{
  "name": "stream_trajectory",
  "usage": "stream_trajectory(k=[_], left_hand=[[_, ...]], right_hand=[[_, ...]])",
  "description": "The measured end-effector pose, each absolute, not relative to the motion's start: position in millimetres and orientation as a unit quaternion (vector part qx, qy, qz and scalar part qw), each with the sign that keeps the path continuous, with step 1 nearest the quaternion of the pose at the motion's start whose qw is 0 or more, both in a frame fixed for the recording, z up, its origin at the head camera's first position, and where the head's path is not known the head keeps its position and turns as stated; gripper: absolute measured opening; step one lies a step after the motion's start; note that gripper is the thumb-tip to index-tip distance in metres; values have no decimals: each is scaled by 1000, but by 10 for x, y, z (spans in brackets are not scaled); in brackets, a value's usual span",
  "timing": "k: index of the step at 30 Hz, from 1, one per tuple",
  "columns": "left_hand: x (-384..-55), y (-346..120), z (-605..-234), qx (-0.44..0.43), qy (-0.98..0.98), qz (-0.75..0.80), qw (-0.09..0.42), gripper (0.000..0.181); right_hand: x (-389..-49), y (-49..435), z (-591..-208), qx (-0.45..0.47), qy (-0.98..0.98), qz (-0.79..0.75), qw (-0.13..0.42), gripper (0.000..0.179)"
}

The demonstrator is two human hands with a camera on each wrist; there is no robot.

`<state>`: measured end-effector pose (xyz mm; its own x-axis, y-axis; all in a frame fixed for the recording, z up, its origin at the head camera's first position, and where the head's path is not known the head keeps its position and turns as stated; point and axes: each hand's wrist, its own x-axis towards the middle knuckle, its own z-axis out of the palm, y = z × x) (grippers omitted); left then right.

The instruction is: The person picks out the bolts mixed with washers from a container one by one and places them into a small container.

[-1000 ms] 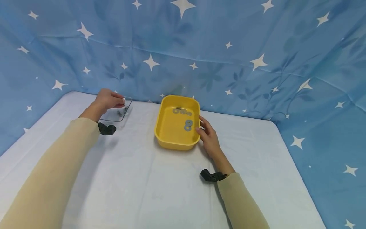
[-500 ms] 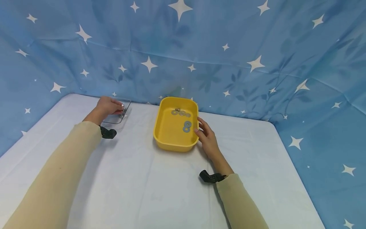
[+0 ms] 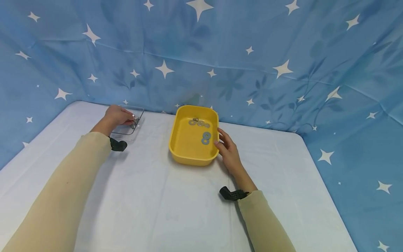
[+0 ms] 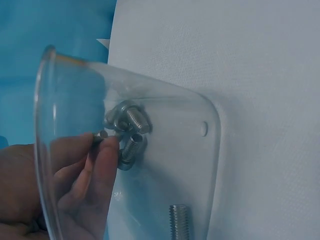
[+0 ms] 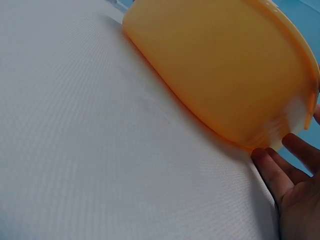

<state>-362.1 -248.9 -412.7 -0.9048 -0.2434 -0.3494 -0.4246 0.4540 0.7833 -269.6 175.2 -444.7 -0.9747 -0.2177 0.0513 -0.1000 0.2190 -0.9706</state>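
My left hand [image 3: 117, 116] reaches into a clear plastic box [image 3: 126, 134] at the back left. Thumb and forefinger pinch a small metal bolt [image 4: 100, 136], mostly hidden by the fingers in the left wrist view. Several loose bolts [image 4: 132, 145] lie around the fingertips, and another bolt [image 4: 179, 222] lies apart from them. My right hand [image 3: 230, 153] holds the right side of a yellow tray [image 3: 193, 159], thumb over the rim and fingers against the outer wall. Inside the tray lie several flat washers [image 3: 206, 135] and a short bolt [image 3: 196, 119].
A white cloth [image 3: 189, 206] covers the table. Behind it hangs a blue curtain [image 3: 239, 42] with white stars, close to the far edges of the box and tray. A black wrist camera [image 3: 118, 145] sits on each arm.
My left hand has lowered with the bolt among the other bolts in the clear box. The right hand and the yellow tray keep their place; the head view has shifted slightly.
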Motion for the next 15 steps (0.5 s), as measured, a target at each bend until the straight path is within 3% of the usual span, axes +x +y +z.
stream_trajectory(k=[15], left_hand=[[-3603,-2469,-4109,-204,849,480,90,35]], right_hand=[[-2683,1750,-4436,-102,781,-614,50,57]])
